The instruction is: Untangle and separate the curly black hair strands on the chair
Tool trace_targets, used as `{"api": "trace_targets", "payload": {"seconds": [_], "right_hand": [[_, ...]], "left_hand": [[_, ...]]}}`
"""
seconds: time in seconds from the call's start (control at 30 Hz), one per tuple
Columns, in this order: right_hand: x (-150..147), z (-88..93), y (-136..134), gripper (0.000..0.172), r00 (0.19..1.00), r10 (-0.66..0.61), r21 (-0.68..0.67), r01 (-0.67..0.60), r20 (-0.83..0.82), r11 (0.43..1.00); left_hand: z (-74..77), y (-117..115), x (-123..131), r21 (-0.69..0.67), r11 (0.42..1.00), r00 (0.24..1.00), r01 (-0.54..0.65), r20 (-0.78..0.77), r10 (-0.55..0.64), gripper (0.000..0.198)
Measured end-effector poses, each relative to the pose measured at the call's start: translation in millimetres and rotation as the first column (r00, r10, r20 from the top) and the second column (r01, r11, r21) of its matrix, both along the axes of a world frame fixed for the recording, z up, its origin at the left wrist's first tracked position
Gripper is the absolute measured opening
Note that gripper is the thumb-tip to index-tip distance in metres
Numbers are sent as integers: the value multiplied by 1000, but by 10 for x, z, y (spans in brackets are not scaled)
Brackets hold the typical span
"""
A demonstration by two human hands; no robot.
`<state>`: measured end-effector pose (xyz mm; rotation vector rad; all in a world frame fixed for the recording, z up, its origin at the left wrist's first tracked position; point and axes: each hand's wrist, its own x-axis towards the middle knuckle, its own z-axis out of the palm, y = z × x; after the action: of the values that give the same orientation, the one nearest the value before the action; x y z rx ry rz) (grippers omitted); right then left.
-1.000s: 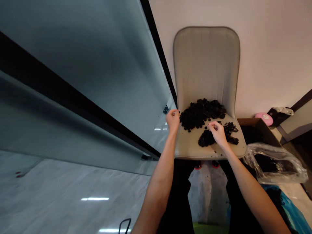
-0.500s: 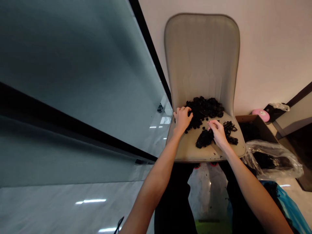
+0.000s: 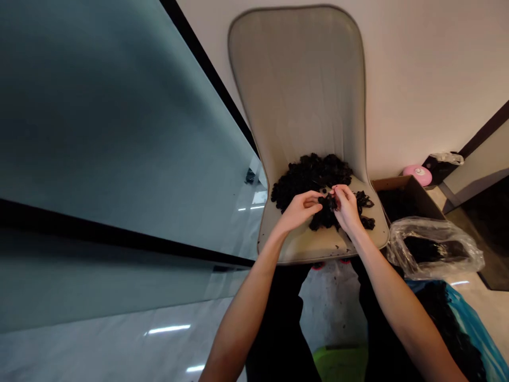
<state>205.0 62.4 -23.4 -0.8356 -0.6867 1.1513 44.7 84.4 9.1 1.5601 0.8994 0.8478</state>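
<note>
A grey padded chair (image 3: 298,79) carries a large heap of small black pieces (image 3: 310,172) at the back of its seat; their kind is too dark to make out. My left hand (image 3: 301,211) is in front of the heap, thumb and fingers closed on the edge of a black piece (image 3: 328,202). Facing it, my right hand (image 3: 347,208) pinches the other side of that piece. Below and beside my right hand lies a smaller group of black pieces (image 3: 365,222). The fingertips partly hide what they grip.
A glass panel with a black frame (image 3: 214,74) stands close on the left. To the right are a cardboard box (image 3: 427,199), a clear plastic bag (image 3: 413,225), a blue bag (image 3: 473,323) with black contents, and a pink round object (image 3: 418,174). Something green (image 3: 342,363) is on the floor.
My left hand has moved from the heap's left side towards my right hand, and both now meet at a black piece. The view has shifted a little.
</note>
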Motion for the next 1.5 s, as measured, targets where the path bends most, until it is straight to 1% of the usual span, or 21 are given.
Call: {"api": "trace_targets", "payload": {"seconds": [0.1, 0.2, 0.27, 0.37, 0.4, 0.47, 0.57, 0.63, 0.77, 0.83, 0.97, 1.1, 1.13, 1.2, 1.27, 1.33, 1.4, 1.5], "right_hand": [[20, -54, 25, 33, 995, -17, -6, 18, 103, 1000], [-5, -117, 36, 44, 988, 31, -83, -19, 150, 996], [-40, -141, 39, 49, 986, 101, -119, -85, 133, 989], [-80, -133, 54, 49, 963, 195, -94, -180, 185, 979], [-83, -122, 63, 47, 956, 199, -85, -185, 216, 979], [-70, -95, 84, 43, 950, 165, -82, -148, 265, 986], [-23, -57, 109, 39, 953, 78, -93, -53, 294, 994], [10, -31, 115, 38, 946, 39, -79, -14, 321, 997], [55, 24, 120, 33, 886, -45, 51, 25, 461, 998], [68, 49, 118, 35, 860, -43, 97, -8, 508, 995], [90, 97, 84, 40, 875, 68, 128, -147, 479, 981], [111, 125, 43, 52, 896, 89, 186, -186, 434, 965], [113, 122, 41, 55, 902, 99, 184, -191, 420, 964], [112, 101, 45, 62, 915, 144, 133, -207, 376, 969], [101, 66, 53, 68, 928, 224, 34, -245, 299, 969], [87, 25, 51, 70, 931, 289, -73, -280, 223, 957], [81, -14, 33, 70, 933, 299, -154, -271, 202, 950], [103, -47, -24, 68, 930, 256, -206, -205, 262, 957]], "left_hand": [[-46, -53, 36, -8, 983, 980, -185, 79, 185, 27], [-57, -79, 111, -46, 952, 941, -302, 148, 306, 23], [-51, -87, 165, -65, 936, 919, -345, 179, 351, 23], [-54, -96, 242, -54, 919, 897, -390, 205, 392, 24], [-64, -97, 262, -46, 914, 891, -403, 210, 403, 23], [-93, -93, 286, -45, 906, 882, -422, 209, 422, 22], [-141, -77, 271, -40, 898, 877, -438, 201, 436, 21], [-154, -72, 237, 0, 896, 879, -444, 193, 436, 21], [-110, -95, 183, 81, 902, 900, -423, 150, 409, 23], [-71, -118, 180, 119, 909, 914, -399, 126, 385, 24], [-15, -171, 206, 174, 915, 929, -365, 126, 347, 25], [-18, -215, 261, 164, 939, 948, -302, 156, 278, 25], [-31, -219, 279, 149, 941, 944, -304, 180, 277, 25], [-69, -214, 319, 94, 929, 909, -359, 261, 325, 23], [-110, -200, 355, 0, 905, 846, -425, 356, 397, 22], [-138, -188, 373, -106, 891, 788, -442, 428, 442, 22], [-145, -187, 364, -182, 886, 752, -426, 473, 458, 22], [-133, -203, 309, -218, 884, 729, -413, 503, 464, 21]]}}
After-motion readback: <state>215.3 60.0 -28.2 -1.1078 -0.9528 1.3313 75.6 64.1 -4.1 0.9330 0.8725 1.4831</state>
